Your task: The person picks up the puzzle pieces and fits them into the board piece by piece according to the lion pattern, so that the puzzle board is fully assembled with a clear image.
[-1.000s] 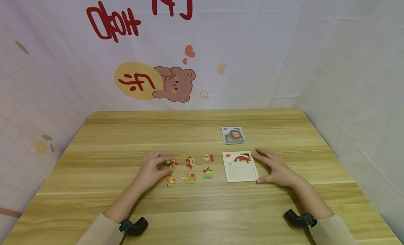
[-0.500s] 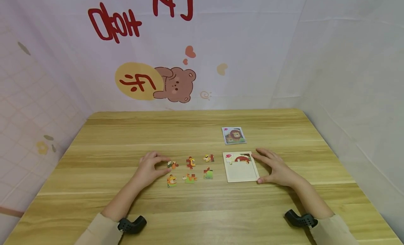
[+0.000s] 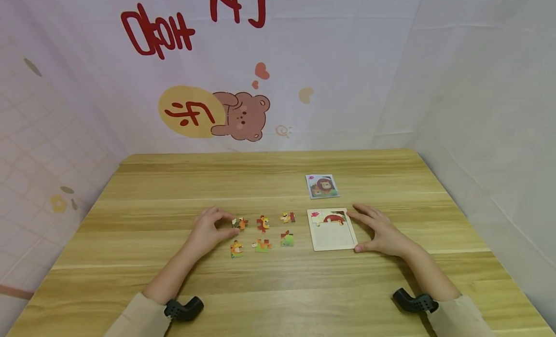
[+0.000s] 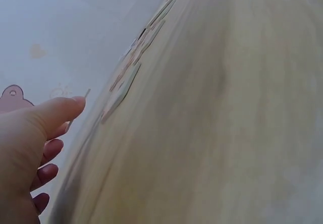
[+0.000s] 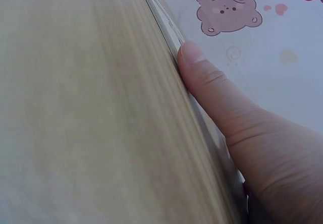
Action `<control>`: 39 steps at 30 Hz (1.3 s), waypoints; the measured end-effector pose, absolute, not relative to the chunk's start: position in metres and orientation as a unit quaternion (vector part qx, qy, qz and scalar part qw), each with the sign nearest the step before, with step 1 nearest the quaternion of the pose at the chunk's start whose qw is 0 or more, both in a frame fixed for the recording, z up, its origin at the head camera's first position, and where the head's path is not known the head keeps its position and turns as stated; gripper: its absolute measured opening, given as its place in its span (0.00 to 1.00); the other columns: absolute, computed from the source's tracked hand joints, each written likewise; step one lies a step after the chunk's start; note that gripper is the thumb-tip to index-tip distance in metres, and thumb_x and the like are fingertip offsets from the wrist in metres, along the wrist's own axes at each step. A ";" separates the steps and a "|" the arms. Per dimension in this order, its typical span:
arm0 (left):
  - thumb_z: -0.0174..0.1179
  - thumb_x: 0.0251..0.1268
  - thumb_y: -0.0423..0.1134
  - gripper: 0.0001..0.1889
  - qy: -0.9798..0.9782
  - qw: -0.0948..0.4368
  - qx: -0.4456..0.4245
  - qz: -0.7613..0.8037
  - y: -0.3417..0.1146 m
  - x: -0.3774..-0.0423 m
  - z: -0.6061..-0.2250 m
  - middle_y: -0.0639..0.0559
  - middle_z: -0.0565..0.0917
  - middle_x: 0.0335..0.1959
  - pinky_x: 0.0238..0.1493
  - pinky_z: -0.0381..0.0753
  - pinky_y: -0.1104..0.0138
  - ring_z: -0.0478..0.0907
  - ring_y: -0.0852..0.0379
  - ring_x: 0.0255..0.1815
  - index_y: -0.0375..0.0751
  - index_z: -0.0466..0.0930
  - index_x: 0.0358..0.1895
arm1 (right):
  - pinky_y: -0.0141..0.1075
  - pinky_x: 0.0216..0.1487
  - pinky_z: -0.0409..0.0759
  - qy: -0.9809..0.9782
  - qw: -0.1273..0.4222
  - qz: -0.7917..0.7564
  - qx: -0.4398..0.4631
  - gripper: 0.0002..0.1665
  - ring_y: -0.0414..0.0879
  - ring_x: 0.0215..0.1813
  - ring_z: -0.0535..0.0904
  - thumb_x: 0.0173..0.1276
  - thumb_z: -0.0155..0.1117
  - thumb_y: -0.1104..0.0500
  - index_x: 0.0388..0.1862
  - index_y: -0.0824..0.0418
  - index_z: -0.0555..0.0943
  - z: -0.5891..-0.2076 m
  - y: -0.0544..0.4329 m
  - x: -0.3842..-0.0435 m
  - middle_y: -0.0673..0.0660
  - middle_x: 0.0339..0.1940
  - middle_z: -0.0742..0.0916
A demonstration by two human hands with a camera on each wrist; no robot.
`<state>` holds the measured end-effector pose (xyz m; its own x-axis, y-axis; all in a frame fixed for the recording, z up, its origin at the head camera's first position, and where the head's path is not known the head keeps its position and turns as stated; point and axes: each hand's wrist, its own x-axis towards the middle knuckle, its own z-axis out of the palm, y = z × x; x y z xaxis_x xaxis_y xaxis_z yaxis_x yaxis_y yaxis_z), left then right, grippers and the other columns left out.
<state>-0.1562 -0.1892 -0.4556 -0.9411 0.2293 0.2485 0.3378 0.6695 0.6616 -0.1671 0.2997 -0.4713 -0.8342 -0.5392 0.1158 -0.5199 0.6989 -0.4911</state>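
Left hand (image 3: pixel 208 234) pinches a piece (image 3: pixel 242 224) at its fingertips, right hand (image 3: pixel 380 234), thumb and fingers spread, touches the tray (image 3: pixel 332 238) just beside it; probably best: light pinch on the piece's edges, tray braced.

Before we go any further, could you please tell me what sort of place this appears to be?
Probably an indoor play or activity corner, judging by the wood-grain table, the pale backdrop with its cartoon bear, and the loose puzzle pieces beside a partly filled puzzle board.
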 end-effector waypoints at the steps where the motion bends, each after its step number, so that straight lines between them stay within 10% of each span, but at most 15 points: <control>1: 0.76 0.46 0.47 0.18 -0.910 0.075 -0.156 -0.377 -0.187 -0.156 -0.455 0.57 0.79 0.39 0.48 0.63 0.53 0.70 0.53 0.46 0.46 0.86 0.42 | 0.66 0.61 0.47 0.922 0.019 -0.261 -0.287 0.56 0.66 0.72 0.49 0.45 0.75 0.34 0.72 0.53 0.67 -0.471 0.300 -0.167 0.61 0.74 0.60; 39: 0.72 0.53 0.40 0.14 -0.842 0.015 -0.266 -0.469 -0.043 -0.151 -0.447 0.59 0.73 0.20 0.26 0.71 0.70 0.65 0.64 0.20 0.41 0.84 0.43 | 0.66 0.61 0.47 0.923 0.015 -0.257 -0.287 0.55 0.65 0.72 0.50 0.46 0.75 0.34 0.72 0.50 0.67 -0.471 0.300 -0.167 0.61 0.74 0.61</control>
